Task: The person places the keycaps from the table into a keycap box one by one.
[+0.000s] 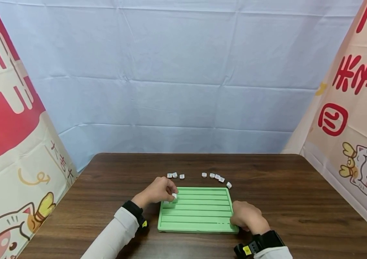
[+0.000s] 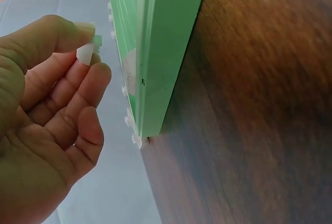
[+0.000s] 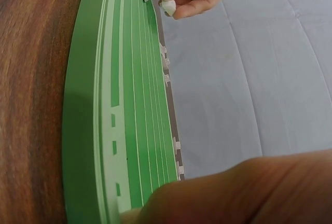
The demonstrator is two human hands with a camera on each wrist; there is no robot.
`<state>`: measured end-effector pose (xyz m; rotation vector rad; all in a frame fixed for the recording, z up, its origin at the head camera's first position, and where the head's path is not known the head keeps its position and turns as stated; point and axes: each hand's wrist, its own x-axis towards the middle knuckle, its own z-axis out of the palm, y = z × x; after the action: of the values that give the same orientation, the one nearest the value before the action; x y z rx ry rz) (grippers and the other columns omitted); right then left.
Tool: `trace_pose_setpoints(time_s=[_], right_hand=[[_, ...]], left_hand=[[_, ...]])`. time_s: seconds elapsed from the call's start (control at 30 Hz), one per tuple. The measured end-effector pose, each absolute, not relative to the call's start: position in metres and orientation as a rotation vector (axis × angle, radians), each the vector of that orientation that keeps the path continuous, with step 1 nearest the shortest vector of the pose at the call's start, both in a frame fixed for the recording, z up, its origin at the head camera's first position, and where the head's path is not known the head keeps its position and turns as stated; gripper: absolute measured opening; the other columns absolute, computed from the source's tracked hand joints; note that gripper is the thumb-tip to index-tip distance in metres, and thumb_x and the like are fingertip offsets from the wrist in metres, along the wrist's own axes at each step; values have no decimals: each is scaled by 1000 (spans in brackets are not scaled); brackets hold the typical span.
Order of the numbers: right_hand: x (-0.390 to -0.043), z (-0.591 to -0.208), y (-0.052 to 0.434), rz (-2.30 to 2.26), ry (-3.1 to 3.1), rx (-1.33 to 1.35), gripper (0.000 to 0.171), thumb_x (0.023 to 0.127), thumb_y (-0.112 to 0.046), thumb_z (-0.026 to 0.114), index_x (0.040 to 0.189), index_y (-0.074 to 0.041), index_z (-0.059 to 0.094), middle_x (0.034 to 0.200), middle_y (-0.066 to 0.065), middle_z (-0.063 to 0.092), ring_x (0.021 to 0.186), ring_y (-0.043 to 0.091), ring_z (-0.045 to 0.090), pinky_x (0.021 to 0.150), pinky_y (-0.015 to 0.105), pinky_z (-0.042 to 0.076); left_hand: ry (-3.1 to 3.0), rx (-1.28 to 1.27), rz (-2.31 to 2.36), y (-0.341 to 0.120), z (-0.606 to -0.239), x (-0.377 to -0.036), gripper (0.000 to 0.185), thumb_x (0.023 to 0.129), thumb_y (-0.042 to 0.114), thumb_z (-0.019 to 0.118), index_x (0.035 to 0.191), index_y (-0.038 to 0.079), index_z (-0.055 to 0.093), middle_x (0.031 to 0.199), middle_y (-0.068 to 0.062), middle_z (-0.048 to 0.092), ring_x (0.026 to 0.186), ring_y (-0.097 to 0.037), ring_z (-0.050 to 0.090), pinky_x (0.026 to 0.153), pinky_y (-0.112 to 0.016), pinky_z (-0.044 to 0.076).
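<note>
My left hand [image 1: 158,190] pinches a small white block [image 1: 175,196] between thumb and fingertips, over the upper left corner of a green grooved board [image 1: 199,212]. The left wrist view shows a pale green nub [image 2: 97,41] on that block's side. Another white block [image 1: 166,202] sits on the board at its left edge, just below the hand. On the opposite side, my right hand [image 1: 248,216] grips the board's lower right edge with curled fingers. Its thumb lies over the rim in the right wrist view, while the fingertips are hidden.
Beyond the board's far edge, small white blocks lie in two loose groups: three at the left [image 1: 175,175] and several at the right [image 1: 217,176]. The brown wooden table [image 1: 122,172] ends at a pale blue cloth [image 1: 183,90]. Printed cloths hang on both sides.
</note>
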<state>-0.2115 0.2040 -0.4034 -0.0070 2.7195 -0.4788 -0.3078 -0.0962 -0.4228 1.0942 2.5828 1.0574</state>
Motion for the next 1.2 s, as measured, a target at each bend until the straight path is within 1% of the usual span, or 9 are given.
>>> trace_pose_setpoints(time_s=[0.27,0.5,0.6,0.73,0.9,1.2], right_hand=[[-212,-404,205,-496,2714,-8,22,79,2,54,60,-8,52,46,2,38,39,13,31,40,25,22],[-211,-404,206,-488,2713,3,19,79,1,53,62,-7,53,46,3,40,38,13,32,40,25,23],[-210,-403,206,-497,2711,1,18,79,1,53,63,-6,54,46,3,40,38,14,33,40,25,23],[-209,-402,205,-504,2713,-18,19,79,1,54,61,-7,53,46,3,40,38,14,33,40,25,24],[-210,-402,204,-487,2720,-18,20,79,0,54,61,-7,53,45,3,39,38,13,32,39,24,23],[-210,-401,203,-468,2727,-13,18,79,0,54,62,-6,54,46,3,40,38,13,33,39,24,24]], left_hand=[[2613,1133,998,-97,-427,-308,11,80,0,70,89,5,71,86,2,65,73,-7,59,63,-24,50],[2642,1121,940,-96,-430,-307,11,79,1,71,88,8,71,85,4,64,77,-11,58,65,-25,48],[2647,1111,913,-95,-431,-306,12,79,2,72,88,9,71,84,5,64,77,-12,58,64,-25,48],[2649,1121,903,-96,-431,-305,12,78,2,73,87,9,71,83,5,64,77,-13,58,64,-24,48],[2656,1128,893,-97,-430,-304,10,78,2,73,85,9,71,85,3,65,77,-15,59,64,-25,48],[2631,1104,873,-99,-428,-303,13,77,0,72,87,9,71,87,3,64,77,-11,57,63,-24,48]])
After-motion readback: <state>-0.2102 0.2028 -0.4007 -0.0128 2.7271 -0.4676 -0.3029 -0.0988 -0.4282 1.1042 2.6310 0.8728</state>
